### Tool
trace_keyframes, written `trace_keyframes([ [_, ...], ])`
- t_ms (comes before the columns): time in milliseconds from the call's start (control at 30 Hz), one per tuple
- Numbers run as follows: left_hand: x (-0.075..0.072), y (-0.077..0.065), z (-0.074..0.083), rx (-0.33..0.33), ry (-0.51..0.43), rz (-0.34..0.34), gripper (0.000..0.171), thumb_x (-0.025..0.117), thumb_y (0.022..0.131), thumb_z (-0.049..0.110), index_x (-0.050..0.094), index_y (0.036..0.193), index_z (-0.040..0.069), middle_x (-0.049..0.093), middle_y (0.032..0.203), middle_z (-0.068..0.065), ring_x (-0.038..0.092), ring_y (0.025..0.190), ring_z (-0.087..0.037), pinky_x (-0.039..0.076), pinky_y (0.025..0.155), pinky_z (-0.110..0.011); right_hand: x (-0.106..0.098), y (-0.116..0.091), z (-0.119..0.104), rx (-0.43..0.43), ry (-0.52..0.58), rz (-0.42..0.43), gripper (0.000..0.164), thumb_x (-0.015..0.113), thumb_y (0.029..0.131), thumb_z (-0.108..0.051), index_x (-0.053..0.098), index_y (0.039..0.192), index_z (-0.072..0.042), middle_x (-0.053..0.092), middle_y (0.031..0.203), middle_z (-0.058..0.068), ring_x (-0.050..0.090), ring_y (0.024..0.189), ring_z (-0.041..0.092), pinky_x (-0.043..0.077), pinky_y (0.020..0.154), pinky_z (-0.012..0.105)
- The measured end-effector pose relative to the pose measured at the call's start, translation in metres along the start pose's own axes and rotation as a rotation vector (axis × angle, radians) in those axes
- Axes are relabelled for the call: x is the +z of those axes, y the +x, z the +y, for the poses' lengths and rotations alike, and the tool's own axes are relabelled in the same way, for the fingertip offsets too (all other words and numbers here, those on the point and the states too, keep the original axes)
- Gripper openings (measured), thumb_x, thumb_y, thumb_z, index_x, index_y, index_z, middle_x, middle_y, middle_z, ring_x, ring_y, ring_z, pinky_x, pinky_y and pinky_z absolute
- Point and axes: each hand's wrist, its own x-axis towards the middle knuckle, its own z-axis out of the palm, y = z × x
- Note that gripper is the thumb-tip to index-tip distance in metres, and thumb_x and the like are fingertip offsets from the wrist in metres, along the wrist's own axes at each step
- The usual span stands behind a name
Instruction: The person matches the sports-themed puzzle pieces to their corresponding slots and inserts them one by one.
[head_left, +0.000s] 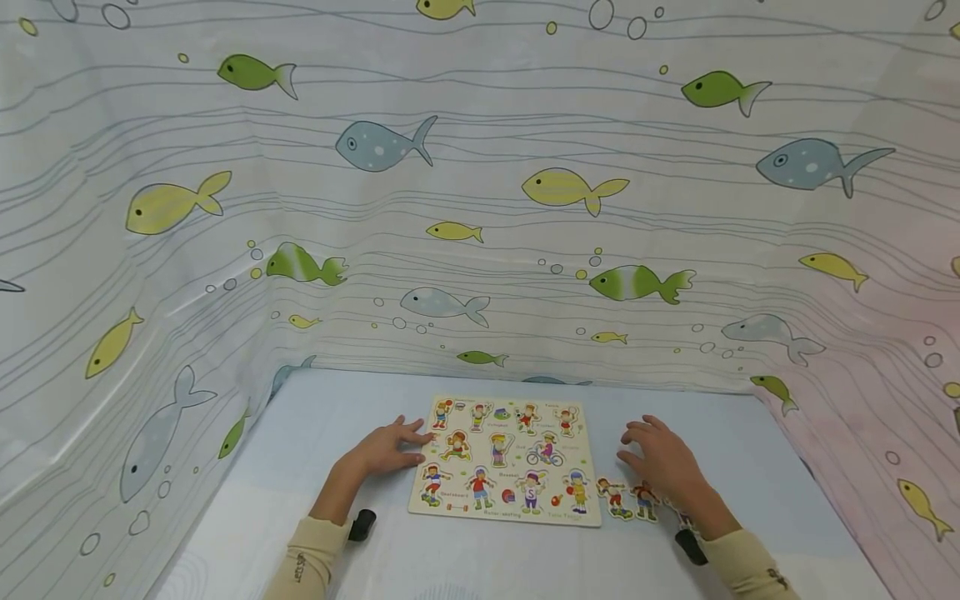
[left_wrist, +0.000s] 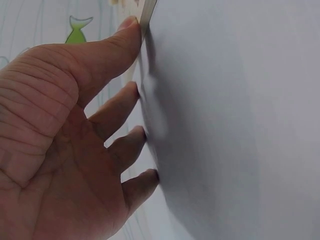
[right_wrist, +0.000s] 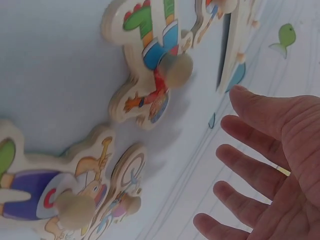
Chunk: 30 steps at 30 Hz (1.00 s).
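A wooden peg puzzle board (head_left: 472, 460) printed with children doing sports lies flat on the table. At its left edge is my left hand (head_left: 386, 450), fingers spread; in the left wrist view the thumb (left_wrist: 112, 50) meets the board's edge and the other fingertips rest on the tabletop. My right hand (head_left: 663, 458) hovers to the right of the board, fingers apart and holding nothing. Below and beside it lie loose knobbed pieces: a skateboarder (head_left: 617, 500), a figure in red top and blue shorts (right_wrist: 159, 65), one in purple trousers (right_wrist: 30, 195) and a cyclist (right_wrist: 120, 192). The hand partly hides them in the head view.
The table (head_left: 360, 558) has a pale blue and white cover. Fish-printed curtain (head_left: 495, 275) stands behind it and along both sides. Black wrist devices (head_left: 362, 525) show at both cuffs.
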Motion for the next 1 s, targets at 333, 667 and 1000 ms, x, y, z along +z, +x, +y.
trace_keyframes([
  [333, 0.001, 0.0, -0.001, 0.011, -0.006, -0.004, 0.043, 0.074, 0.088, 0.027, 0.067, 0.128, 0.012, 0.045, 0.149, -0.014, 0.024, 0.141, -0.049, 0.024, 0.109, -0.066, 0.003, 0.001, 0.014, 0.049, 0.008, -0.028, 0.021, 0.079, 0.084, -0.022, 0.072, 0.1, -0.011, 0.064, 0.125, 0.018, 0.039, 0.133, 0.046, 0.034, 0.104, 0.065],
  [667, -0.001, 0.001, -0.001, 0.018, 0.015, -0.006, 0.044, 0.073, 0.088, 0.027, 0.066, 0.129, 0.012, 0.045, 0.149, -0.014, 0.025, 0.141, -0.049, 0.026, 0.109, -0.065, 0.001, 0.0, 0.028, 0.072, 0.015, -0.065, 0.018, 0.078, 0.085, -0.02, 0.072, 0.098, -0.008, 0.064, 0.123, 0.02, 0.04, 0.131, 0.049, 0.036, 0.102, 0.065],
  [1000, 0.001, 0.002, -0.003, 0.009, 0.022, 0.007, 0.044, 0.075, 0.088, 0.028, 0.067, 0.129, 0.013, 0.046, 0.149, -0.013, 0.026, 0.141, -0.048, 0.026, 0.108, -0.065, 0.001, 0.001, 0.04, 0.158, 0.027, -0.125, 0.022, 0.078, 0.086, -0.024, 0.071, 0.1, -0.008, 0.063, 0.123, 0.021, 0.037, 0.132, 0.05, 0.038, 0.098, 0.067],
])
